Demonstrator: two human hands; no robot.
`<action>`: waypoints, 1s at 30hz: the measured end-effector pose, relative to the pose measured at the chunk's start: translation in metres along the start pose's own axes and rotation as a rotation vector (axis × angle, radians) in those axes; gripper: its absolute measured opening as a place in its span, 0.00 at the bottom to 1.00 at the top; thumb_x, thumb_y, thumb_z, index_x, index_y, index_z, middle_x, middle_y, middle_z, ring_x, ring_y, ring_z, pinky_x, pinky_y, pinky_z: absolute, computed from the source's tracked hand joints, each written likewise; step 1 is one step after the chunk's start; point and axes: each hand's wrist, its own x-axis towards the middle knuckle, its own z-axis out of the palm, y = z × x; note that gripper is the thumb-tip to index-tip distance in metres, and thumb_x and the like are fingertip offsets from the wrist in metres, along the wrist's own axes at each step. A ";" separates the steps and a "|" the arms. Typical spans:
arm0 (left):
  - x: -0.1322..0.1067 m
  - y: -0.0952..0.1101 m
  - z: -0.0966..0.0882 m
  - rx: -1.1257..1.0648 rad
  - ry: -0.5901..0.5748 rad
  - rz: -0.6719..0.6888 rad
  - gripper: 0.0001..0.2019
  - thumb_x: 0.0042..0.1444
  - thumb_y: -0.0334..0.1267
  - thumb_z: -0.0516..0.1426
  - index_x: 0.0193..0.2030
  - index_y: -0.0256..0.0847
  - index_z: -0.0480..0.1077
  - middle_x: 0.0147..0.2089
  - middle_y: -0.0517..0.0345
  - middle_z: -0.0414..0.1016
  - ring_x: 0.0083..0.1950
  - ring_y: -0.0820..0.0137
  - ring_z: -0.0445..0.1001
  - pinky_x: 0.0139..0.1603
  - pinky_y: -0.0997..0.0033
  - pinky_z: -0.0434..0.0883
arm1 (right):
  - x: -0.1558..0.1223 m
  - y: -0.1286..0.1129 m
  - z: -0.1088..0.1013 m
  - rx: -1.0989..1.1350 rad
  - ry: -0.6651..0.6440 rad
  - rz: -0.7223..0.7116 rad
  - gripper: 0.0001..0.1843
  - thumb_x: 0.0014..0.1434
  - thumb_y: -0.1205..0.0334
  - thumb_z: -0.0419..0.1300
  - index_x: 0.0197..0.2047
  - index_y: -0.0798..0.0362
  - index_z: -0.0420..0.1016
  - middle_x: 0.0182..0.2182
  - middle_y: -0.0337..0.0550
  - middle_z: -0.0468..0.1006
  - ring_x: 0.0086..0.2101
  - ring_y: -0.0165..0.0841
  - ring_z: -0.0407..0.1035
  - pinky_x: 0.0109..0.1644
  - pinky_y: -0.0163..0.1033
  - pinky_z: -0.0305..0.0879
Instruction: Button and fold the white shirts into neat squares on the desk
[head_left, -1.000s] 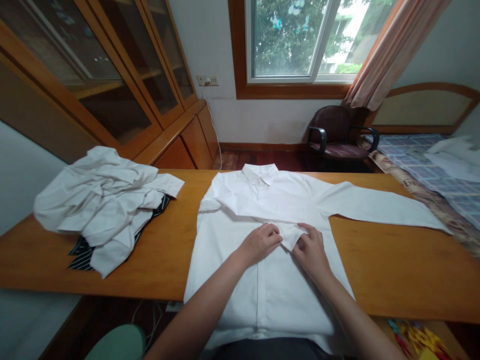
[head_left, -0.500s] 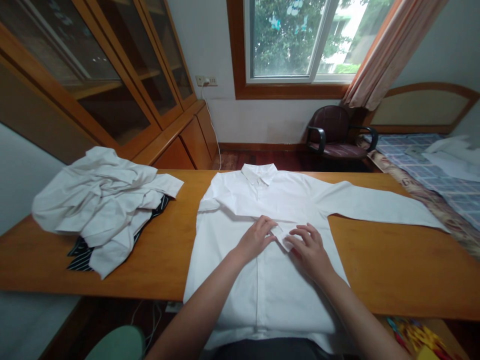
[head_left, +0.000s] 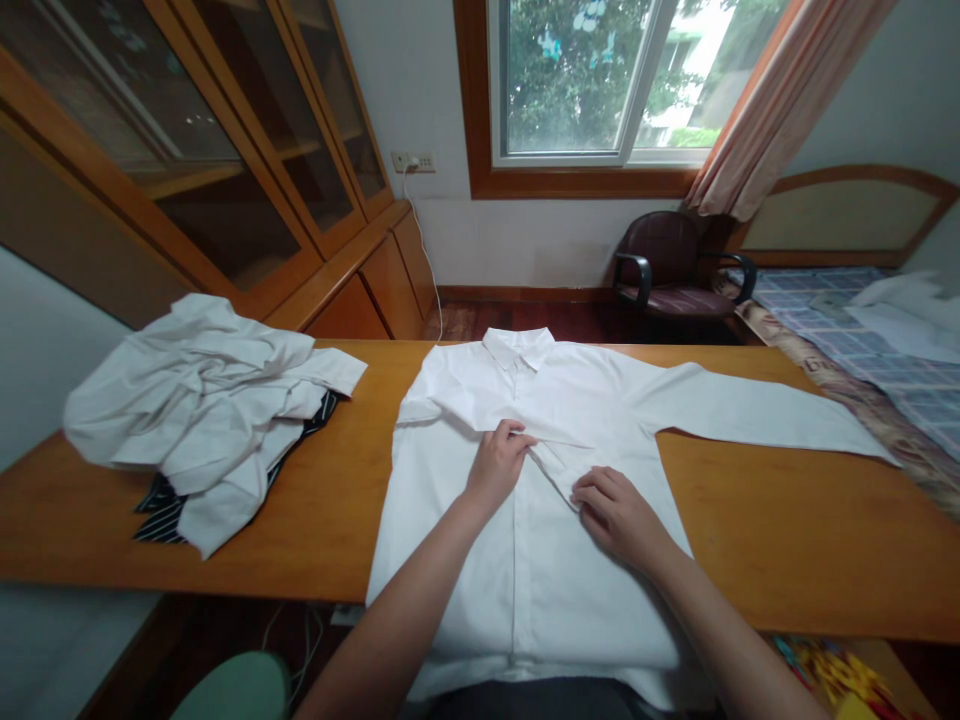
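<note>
A white long-sleeved shirt (head_left: 517,570) lies flat on the wooden table (head_left: 787,540), collar away from me. Its left sleeve is folded across the chest, the cuff (head_left: 559,470) ending near the middle. My left hand (head_left: 496,466) pinches the folded sleeve a little up from the cuff. Fingers curled, my right hand (head_left: 619,510) grips the cuff's end and presses it down onto the shirt front. The other sleeve (head_left: 765,415) stretches out to the right across the table.
A heap of crumpled white clothes with a dark striped piece (head_left: 202,410) sits on the table's left end. Behind stand wooden glass-door cabinets (head_left: 225,170), a dark armchair (head_left: 675,265) under the window and a bed (head_left: 862,340) at right.
My left hand has slid up and left along the folded sleeve. My right hand has dropped slightly toward me, drawing the cuff into a slanting line.
</note>
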 end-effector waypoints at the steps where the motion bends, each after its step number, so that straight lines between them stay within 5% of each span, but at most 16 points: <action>1: 0.001 -0.002 0.000 -0.005 -0.001 0.005 0.10 0.63 0.29 0.58 0.46 0.46 0.78 0.53 0.54 0.70 0.52 0.64 0.74 0.54 0.60 0.71 | 0.000 0.000 0.000 0.004 -0.001 0.002 0.12 0.60 0.75 0.56 0.43 0.50 0.72 0.40 0.47 0.75 0.42 0.40 0.67 0.48 0.48 0.66; 12: 0.008 -0.012 -0.007 0.014 -0.065 0.054 0.07 0.63 0.32 0.59 0.44 0.45 0.78 0.50 0.56 0.73 0.46 0.68 0.78 0.51 0.65 0.74 | 0.002 -0.003 -0.004 0.085 0.012 0.069 0.14 0.57 0.75 0.53 0.43 0.50 0.70 0.40 0.47 0.74 0.42 0.41 0.67 0.46 0.47 0.68; 21: 0.007 -0.017 -0.018 -0.029 -0.145 0.167 0.13 0.60 0.33 0.61 0.51 0.48 0.77 0.54 0.55 0.72 0.47 0.68 0.78 0.52 0.64 0.75 | 0.004 -0.008 -0.005 0.099 0.059 0.096 0.10 0.60 0.71 0.54 0.43 0.49 0.70 0.40 0.48 0.75 0.42 0.41 0.70 0.46 0.47 0.70; 30: 0.013 -0.015 -0.008 0.043 -0.082 0.125 0.09 0.59 0.29 0.61 0.43 0.46 0.79 0.49 0.57 0.75 0.45 0.68 0.78 0.50 0.66 0.74 | 0.000 -0.002 0.000 0.125 0.076 0.119 0.09 0.62 0.72 0.52 0.44 0.49 0.65 0.42 0.48 0.73 0.45 0.41 0.68 0.49 0.48 0.69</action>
